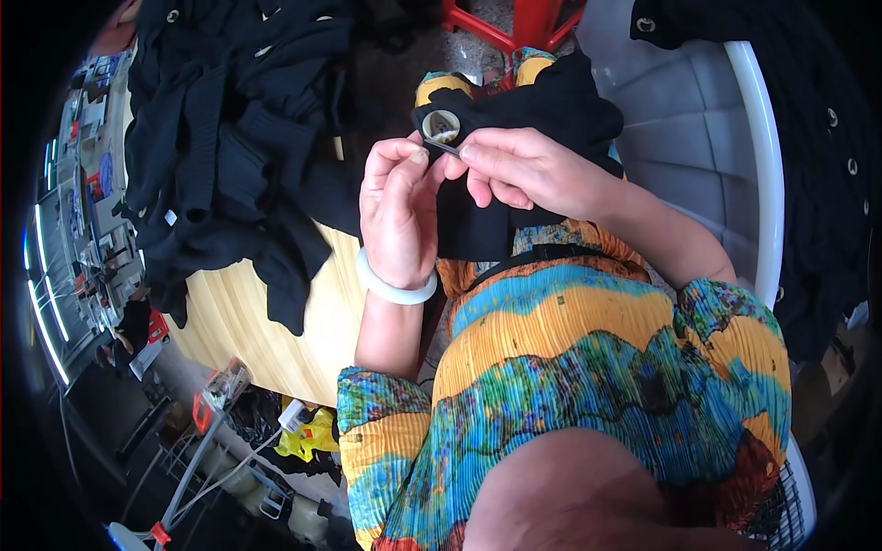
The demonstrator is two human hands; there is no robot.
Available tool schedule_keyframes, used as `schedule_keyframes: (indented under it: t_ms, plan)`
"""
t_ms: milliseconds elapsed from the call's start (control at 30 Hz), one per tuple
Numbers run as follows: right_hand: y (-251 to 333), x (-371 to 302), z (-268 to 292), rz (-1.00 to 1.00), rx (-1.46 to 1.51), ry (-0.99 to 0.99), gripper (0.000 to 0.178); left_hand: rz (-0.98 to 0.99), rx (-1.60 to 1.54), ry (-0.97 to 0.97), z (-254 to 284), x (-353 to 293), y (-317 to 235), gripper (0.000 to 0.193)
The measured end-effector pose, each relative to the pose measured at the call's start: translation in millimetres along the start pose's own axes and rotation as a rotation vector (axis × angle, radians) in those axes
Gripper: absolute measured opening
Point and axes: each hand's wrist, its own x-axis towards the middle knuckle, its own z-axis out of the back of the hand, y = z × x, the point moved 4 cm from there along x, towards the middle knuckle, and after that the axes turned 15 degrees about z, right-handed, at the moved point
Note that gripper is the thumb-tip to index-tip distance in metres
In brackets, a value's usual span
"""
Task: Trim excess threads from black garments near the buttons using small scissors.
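Note:
A black knitted garment (565, 115) lies across my lap, over a patterned dress. On its raised edge sits a large round button (442, 127) with a pale rim and a darker middle. My left hand (400, 207) is closed, thumb and fingers pinching the black edge just below and left of the button. From the right, my right hand (528, 170) pinches the same edge close by, its lower fingers curled. The two sets of fingertips almost meet. A thin dark strip of the edge shows between them; whether a needle or thread is there I cannot make out.
More black knitwear (230, 138) is heaped on a pale wooden table (230, 298) at my left. A grey plastic tub (675, 138) stands at my right, with another buttoned black garment (818, 156) beyond. A red stool (501, 35) is ahead; a lamp arm (193, 464) stands lower left.

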Motion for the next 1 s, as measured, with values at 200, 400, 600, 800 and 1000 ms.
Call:
schedule_keyframes:
  t_ms: [200, 400, 600, 800, 1000]
  plan:
    - [0, 7, 2, 0.001, -0.039, 0.039, 0.024, -0.055, 0.121, 0.006, 0, -2, -1, 0.005]
    - [36, 11, 25, 0.31, -0.15, -0.184, 0.026, 0.143, -0.142, 0.045, 25, -2, -29, 0.005]
    - [-3, 27, 20, 0.317, -0.238, 0.027, 0.053, 0.198, -0.081, 0.05, 8, -1, -39, 0.007]
    - [31, 22, 28, 0.374, -0.15, -0.142, 0.038, -0.038, 0.753, 0.086, 25, 17, -32, 0.037]
    - [73, 13, 35, 0.352, -0.232, -0.235, 0.032, 0.137, 0.712, 0.286, -4, -7, -28, 0.035]
